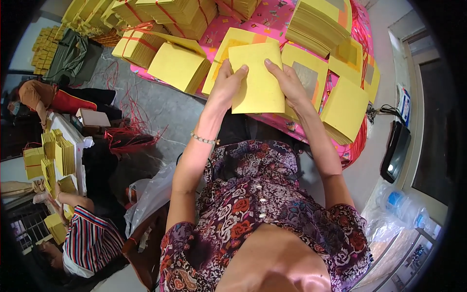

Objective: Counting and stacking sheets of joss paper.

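Between my two hands I hold yellow joss paper (258, 82) upright, its plain side toward me; whether it is one sheet or several, I cannot tell. My left hand (227, 83), below a beaded bracelet, grips the left edge with the thumb on the face. On the right edge, my right hand (288, 83) does the same, its fingers mostly behind the paper. Just behind lies a yellow sheet with an orange band (237, 38). To the right rests a sheet with a silver patch (306, 75), beside a thick yellow stack (344, 111). Another loose stack (177, 68) stands left of my hands.
A pink patterned cloth (262, 18) covers the table. Red-tied yellow bundles (177, 17) stand at the back, and red strings (360, 34) hang along the right edge. At far left, other people work at a white table (78, 151) with yellow stacks. Plastic bottles (401, 204) lie lower right.
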Motion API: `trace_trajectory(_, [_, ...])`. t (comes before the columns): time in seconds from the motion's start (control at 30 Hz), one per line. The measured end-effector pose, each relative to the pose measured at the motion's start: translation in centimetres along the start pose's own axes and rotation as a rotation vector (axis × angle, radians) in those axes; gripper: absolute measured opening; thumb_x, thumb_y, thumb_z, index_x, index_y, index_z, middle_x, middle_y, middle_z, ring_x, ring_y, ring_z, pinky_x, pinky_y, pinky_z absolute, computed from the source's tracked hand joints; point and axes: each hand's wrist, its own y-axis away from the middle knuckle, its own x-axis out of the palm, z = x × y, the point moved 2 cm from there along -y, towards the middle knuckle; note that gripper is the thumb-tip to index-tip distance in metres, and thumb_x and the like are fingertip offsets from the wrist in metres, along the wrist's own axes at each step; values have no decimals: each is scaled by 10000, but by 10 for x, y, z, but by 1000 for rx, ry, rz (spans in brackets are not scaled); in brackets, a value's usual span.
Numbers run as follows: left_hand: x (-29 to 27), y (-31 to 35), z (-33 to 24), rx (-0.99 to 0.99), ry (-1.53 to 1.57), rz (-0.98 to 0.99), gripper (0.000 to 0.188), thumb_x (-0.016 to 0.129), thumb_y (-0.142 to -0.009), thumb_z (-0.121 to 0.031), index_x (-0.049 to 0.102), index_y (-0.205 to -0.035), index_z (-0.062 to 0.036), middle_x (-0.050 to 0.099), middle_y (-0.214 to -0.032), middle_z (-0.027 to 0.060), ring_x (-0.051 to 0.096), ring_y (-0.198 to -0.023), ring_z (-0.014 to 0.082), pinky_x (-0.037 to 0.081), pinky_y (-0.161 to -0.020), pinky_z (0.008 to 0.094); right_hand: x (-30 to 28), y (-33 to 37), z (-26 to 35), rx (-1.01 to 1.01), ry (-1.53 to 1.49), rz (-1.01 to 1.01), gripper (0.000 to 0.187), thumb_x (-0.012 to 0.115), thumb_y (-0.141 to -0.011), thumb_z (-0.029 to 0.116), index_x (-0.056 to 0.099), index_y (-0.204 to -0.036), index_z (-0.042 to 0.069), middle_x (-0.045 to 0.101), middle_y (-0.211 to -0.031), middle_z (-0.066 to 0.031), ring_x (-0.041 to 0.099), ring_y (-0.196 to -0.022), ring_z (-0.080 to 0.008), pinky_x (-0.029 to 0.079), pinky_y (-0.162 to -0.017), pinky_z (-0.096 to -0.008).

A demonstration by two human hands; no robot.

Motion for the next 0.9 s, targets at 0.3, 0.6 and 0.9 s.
trace_trajectory(0.3, [-4, -2, 4, 11, -48, 4, 330, 533, -955, -60, 424, -1241, 63, 581, -1191, 173, 593, -1072, 214, 500, -880, 327, -3, -5, -8, -12, 9, 8, 397, 583, -961, 315, 584, -1158, -29, 679, -981, -99, 668, -826, -131, 541, -720, -270])
trace_trajectory(0.6, [1, 2, 2, 34, -74, -16, 340, 531, -946, -48, 407, -1243, 61, 567, -1203, 172, 573, -1092, 205, 476, -910, 314, -3, -3, -10, -11, 26, -14, 385, 572, -972, 310, 595, -1183, -11, 683, -1001, -77, 664, -821, -113, 542, -717, -256])
trace_trajectory(0.9, [8, 22, 2, 243, -214, -2, 406, 490, -946, -21, 347, -1322, 34, 503, -1266, 159, 481, -1185, 188, 387, -998, 304, -3, 2, 0, -214, 24, -17, 323, 553, -987, 264, 591, -1200, 24, 673, -1062, -39, 627, -933, -77, 509, -803, -241])
